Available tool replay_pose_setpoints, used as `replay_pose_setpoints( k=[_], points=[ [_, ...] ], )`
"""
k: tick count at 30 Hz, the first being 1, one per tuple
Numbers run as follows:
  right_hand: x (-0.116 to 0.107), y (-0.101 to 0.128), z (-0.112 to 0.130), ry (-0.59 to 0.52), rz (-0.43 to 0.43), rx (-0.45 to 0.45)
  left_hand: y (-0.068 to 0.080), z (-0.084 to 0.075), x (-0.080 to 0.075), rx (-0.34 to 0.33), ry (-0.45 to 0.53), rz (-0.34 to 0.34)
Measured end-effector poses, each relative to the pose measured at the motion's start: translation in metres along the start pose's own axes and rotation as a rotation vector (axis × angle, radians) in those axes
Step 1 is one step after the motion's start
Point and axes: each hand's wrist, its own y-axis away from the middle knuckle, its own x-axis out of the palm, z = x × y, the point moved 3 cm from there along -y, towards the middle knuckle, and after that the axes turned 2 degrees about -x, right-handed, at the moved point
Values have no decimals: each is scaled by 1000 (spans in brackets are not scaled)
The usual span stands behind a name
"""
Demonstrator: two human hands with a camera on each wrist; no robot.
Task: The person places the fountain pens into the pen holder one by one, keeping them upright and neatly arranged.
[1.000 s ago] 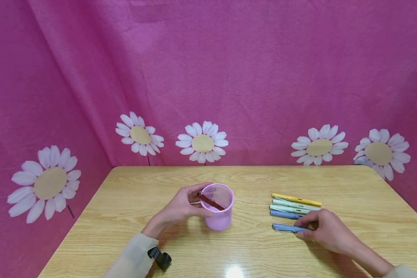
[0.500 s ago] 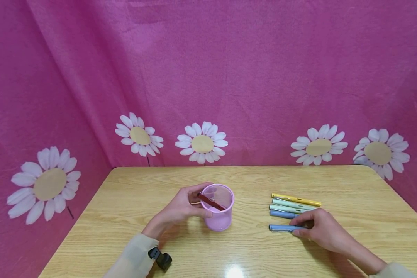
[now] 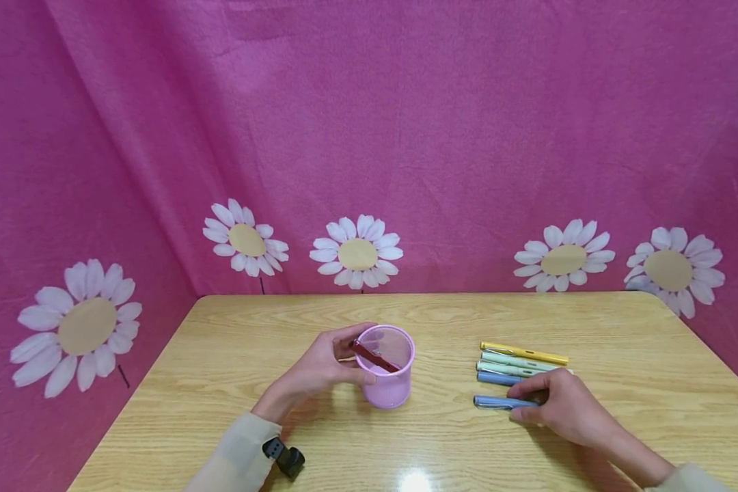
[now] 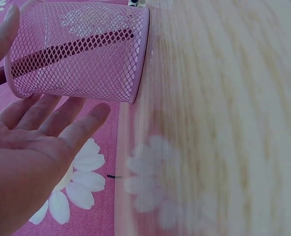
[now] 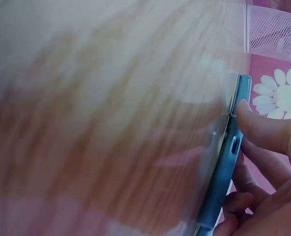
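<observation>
A pink mesh pen cup (image 3: 387,391) stands upright on the table, and a dark red pen (image 3: 378,357) leans inside it, its end above the rim. My left hand (image 3: 320,362) holds the cup from the left, thumb on the near side and fingers round the far side. In the left wrist view the red pen (image 4: 71,50) shows through the mesh. My right hand (image 3: 568,410) pinches a blue pen (image 3: 495,402) between thumb and fingers, low at the tabletop. The right wrist view shows the thumb along the blue pen's barrel (image 5: 224,172), its clip towards the table.
Just beyond the right hand lie a yellow pen (image 3: 523,352), two pale green pens (image 3: 498,369) and another blue pen (image 3: 498,378), side by side. A pink cloth with daisies (image 3: 406,171) hangs behind the wooden table (image 3: 221,383). A black band (image 3: 284,456) is on the left sleeve.
My right hand has slid a little to the left along the table with the blue pen. The left hand and the pen cup have stayed in place.
</observation>
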Motion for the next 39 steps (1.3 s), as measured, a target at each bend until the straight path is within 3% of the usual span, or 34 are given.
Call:
replay_pose_setpoints(
  k=[8,28,39],
  points=[
    [5,-1,4,-2,1,-33,0,0,0,6,-2,3],
    [9,-5,7,-96,42,10,-1,2,0,-5,-11,8],
    [11,-7,9,-4,25,-17,-1,0,1,1,17,0]
  ],
)
